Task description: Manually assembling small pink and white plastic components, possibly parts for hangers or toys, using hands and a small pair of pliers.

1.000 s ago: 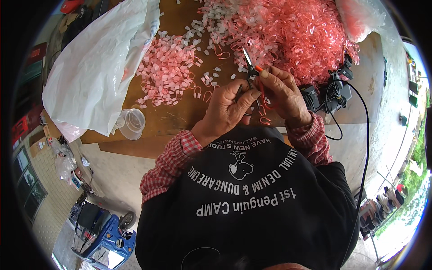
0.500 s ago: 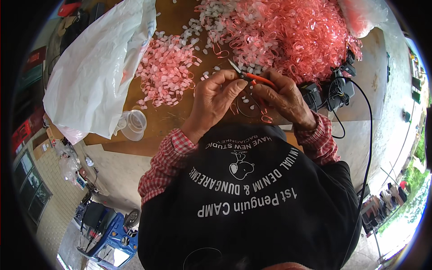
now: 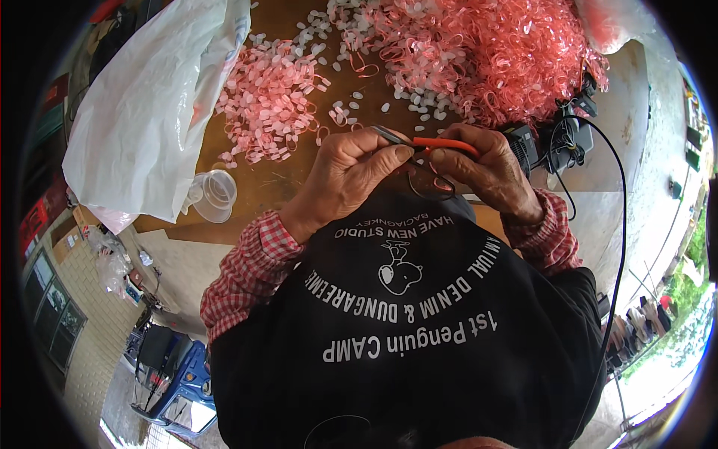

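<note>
My right hand [image 3: 490,168] is closed around a pair of small snips [image 3: 446,143] with an orange handle. Their metal jaws reach left to the fingers of my left hand [image 3: 344,168], which is pinched closed, thumb against forefinger. Whatever lies between those fingers is hidden. Below the snips hang a dark loop [image 3: 432,196] and a bit of pink plastic. Beyond my hands, a large heap of glossy pink plastic loops [image 3: 516,60] covers the far right. A smaller pile of pink pieces [image 3: 265,97] sits to the left, with white oval bits [image 3: 426,101] scattered between.
A big white plastic bag [image 3: 149,112] lies along the left of the brown table [image 3: 336,82]. Near its lower edge stands a clear plastic cup [image 3: 215,196]. At the right are a black device [image 3: 521,146] and a black cable [image 3: 621,187] running down beside me.
The snips have turned flatter, and their tips have dropped toward my left fingers. Both hands have come slightly nearer to me, and the whole view has shifted a little.
</note>
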`<state>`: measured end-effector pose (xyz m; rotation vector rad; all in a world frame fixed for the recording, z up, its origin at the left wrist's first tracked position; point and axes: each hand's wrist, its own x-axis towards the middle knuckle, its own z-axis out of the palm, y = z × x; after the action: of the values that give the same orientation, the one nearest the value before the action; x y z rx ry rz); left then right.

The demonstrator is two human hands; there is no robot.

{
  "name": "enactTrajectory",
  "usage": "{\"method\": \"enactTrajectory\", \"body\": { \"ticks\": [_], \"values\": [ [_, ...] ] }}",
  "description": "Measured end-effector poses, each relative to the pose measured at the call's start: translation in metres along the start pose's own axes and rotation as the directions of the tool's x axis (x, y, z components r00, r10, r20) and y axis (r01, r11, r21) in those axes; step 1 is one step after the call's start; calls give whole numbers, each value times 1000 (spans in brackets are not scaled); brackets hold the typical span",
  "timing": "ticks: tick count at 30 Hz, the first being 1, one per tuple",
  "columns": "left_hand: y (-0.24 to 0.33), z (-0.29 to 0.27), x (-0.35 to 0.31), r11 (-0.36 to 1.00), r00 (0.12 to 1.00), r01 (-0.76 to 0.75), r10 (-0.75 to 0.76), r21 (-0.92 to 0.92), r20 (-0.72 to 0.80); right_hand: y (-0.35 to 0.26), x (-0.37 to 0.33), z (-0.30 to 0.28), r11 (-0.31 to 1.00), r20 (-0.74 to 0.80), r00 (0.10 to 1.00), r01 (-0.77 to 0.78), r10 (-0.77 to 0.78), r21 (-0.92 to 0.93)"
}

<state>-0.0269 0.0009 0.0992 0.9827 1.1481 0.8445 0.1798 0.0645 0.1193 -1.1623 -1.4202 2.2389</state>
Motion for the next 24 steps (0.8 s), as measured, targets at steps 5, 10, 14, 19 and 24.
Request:
{"method": "enactTrajectory", "body": {
  "ticks": [5, 10, 14, 19, 24],
  "values": [
    [1, 3, -5, 988, 998, 27, -18, -154, 60, 0, 2, -5, 994, 78, 994, -64, 71, -85],
    [3, 5, -4, 955, 991, 134, -131, -264, 30, 11, 11, -4, 992, 115, 985, -130, 128, 2],
    [-11, -2, 3, 967, 989, 142, -145, -211, 2, 8, 18, 3, 987, 67, 989, -136, 130, 86],
    [-19, -2, 5, 931, 970, 224, -241, -287, -22, 14, 18, 4, 966, 43, 979, -203, 198, 162],
    [-14, -8, 7, 986, 988, 143, -137, -89, 71, 16, 21, -3, 997, 11, 999, -29, 30, -74]
  ]
}}
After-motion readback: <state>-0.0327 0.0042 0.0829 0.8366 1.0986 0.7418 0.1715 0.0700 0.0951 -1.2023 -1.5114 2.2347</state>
